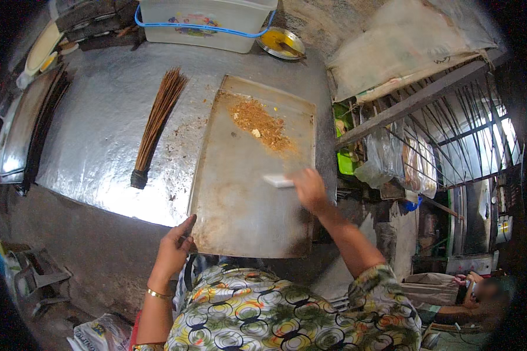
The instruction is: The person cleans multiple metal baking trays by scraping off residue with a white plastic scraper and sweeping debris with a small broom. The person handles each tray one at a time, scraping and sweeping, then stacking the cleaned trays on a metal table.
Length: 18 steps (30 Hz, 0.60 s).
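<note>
A shallow metal baking tray lies in front of me on a metal-looking tabletop, its near end at the table's edge. My left hand grips the tray's left rim near its close corner. In my right hand, blurred, is a flat white scraper, low over the right part of the tray. Brown crumbs with a few pale bits are heaped at the tray's far end. Left of the tray lies a bundle of thin brown sticks, a stick broom, its bound end towards me. Dark crumbs dot the tabletop between them.
A clear plastic bin with a blue handle stands at the back, beside a metal bowl of yellow liquid with a brush-like tool. Stacked metal trays are at the far left. Plastic bags hang right. Another person is at lower right.
</note>
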Tool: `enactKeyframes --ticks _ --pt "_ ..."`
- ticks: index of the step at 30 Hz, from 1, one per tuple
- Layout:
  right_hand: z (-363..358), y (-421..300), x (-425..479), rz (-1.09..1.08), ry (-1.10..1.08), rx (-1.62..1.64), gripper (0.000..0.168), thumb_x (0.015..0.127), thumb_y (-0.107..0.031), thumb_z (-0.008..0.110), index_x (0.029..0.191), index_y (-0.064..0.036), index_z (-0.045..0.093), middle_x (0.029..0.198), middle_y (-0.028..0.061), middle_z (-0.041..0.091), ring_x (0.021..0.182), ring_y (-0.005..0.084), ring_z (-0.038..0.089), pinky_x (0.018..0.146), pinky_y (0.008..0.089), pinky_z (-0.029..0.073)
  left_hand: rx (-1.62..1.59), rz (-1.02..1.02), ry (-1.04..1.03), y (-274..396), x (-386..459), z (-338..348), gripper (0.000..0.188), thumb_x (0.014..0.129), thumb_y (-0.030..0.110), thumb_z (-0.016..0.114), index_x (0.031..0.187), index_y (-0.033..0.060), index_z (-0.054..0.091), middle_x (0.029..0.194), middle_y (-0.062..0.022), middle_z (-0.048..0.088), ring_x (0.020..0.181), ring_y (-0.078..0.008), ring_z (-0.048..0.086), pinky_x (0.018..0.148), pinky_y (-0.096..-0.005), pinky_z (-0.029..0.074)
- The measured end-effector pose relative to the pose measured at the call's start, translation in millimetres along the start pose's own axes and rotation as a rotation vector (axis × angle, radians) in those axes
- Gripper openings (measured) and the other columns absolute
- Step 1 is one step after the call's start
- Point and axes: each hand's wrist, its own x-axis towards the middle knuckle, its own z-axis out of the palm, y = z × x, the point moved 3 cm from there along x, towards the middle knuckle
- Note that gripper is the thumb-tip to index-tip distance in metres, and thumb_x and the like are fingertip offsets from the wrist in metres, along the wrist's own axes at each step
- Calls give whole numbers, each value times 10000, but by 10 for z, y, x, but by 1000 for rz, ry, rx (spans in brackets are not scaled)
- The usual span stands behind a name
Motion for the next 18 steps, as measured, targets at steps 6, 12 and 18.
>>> enactKeyframes --ticks 6,12,18 --pt "-21 512 1090 188 17 69 133 770 -95 539 851 -42 631 847 162 602 836 362 556 733 430 447 -117 -179 32 211 -41 -45 615 829 -14 547 1385 122 324 1000 -149 584 818 -174 618 706 -288 501" --pt "-42 -481 696 99 -149 116 147 749 -48 587 883 -55 648 866 140 598 837 319 540 731 413 431 -377 -252 45 -296 -29 72 541 860 167 602 1346 67 388 900 -64 601 741 -112 560 640 -255 479" --pt "472 -180 1327 161 43 -209 176 732 -24 562 889 -55 635 814 141 603 790 353 543 693 426 433 -235 -243 -38 -25 -44 -48 547 862 154 591 1361 100 375 764 -32 585 686 -86 533 641 -239 461"
